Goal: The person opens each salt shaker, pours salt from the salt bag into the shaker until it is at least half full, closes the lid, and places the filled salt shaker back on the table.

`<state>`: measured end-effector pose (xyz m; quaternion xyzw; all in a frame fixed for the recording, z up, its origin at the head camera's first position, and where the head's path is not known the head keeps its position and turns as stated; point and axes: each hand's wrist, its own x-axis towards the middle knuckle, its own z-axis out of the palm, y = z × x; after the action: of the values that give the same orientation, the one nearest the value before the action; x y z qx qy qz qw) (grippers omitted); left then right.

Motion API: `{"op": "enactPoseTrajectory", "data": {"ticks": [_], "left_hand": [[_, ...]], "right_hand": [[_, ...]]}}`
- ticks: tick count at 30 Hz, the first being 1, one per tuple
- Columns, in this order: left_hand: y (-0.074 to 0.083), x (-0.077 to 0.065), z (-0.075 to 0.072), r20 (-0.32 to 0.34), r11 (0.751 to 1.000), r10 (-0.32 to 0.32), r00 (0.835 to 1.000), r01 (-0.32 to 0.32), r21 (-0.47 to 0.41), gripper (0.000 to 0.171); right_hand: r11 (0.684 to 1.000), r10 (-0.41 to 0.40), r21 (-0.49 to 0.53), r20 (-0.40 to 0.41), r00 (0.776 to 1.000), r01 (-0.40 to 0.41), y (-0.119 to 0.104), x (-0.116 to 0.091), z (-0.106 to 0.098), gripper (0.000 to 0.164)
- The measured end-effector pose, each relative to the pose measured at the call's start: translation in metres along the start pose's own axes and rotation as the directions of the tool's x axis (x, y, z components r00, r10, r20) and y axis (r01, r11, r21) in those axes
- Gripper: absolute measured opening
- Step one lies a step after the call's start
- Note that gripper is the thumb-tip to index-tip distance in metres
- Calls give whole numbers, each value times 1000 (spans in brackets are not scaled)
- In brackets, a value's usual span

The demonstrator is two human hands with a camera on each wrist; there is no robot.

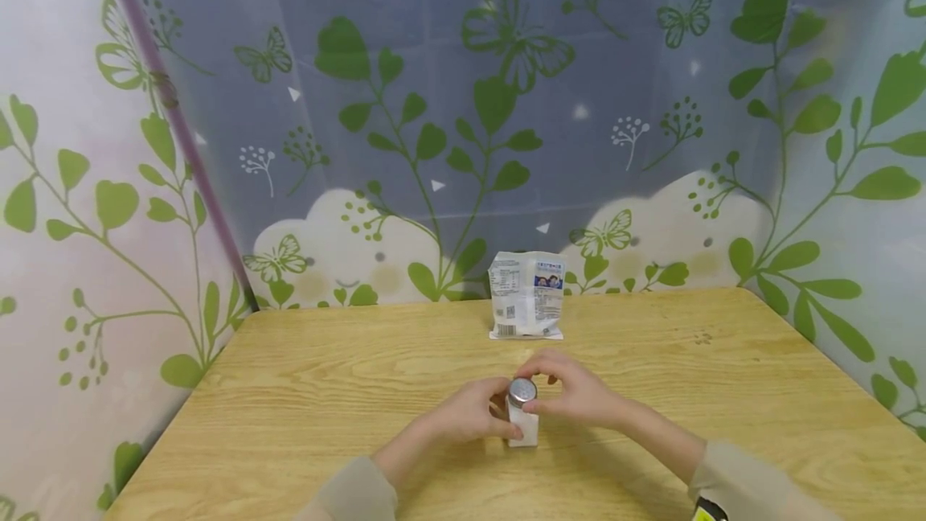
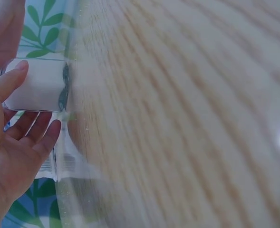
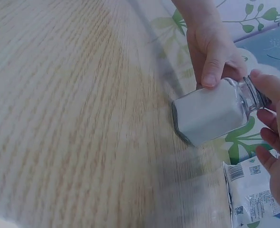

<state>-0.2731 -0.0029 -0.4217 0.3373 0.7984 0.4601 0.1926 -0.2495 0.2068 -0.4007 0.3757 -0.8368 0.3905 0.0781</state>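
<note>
A square glass shaker (image 1: 523, 429) filled with white powder stands upright near the table's front middle, capped by a perforated silver metal lid (image 1: 522, 391). My left hand (image 1: 470, 410) grips the shaker's body from the left, its thumb flat on the near face, as the left wrist view also shows on the jar (image 2: 37, 85). From the right, my right hand (image 1: 575, 392) pinches the lid between thumb and fingers. In the right wrist view the threaded glass neck (image 3: 246, 95) shows just beneath the right hand's thumb (image 3: 263, 80).
Behind the hands a white printed packet (image 1: 526, 296) stands at the back of the wooden table (image 1: 347, 360). Fabric curtains (image 1: 405, 103) with green leaves and butterflies close off the back and both sides.
</note>
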Motion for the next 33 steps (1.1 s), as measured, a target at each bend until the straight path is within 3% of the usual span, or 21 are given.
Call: {"op": "enactPoseTrajectory", "data": {"ticks": [10,17,21,25,33], "left_hand": [[2,0,-1,5,1000,-8,1000,8,-7,44],[0,0,0,3,1000,-3,1000,3,-12,39],[0,0,0,1,1000,-7,1000,7,-15,38],[1,0,0,3,1000,-13,1000,13,-9,38],[1,0,-1,7,1000,-9,1000,9,-9,38]], "right_hand": [[999,43,-17,-101,994,-45,0,-1,7,27],[992,125,23,-72,990,-123,0,-2,12,37],[997,73,29,-40,997,-72,1,-3,11,43],[1000,-17,21,-54,998,18,2,-3,11,32],[998,55,13,-97,994,-54,4,-2,13,29]]}}
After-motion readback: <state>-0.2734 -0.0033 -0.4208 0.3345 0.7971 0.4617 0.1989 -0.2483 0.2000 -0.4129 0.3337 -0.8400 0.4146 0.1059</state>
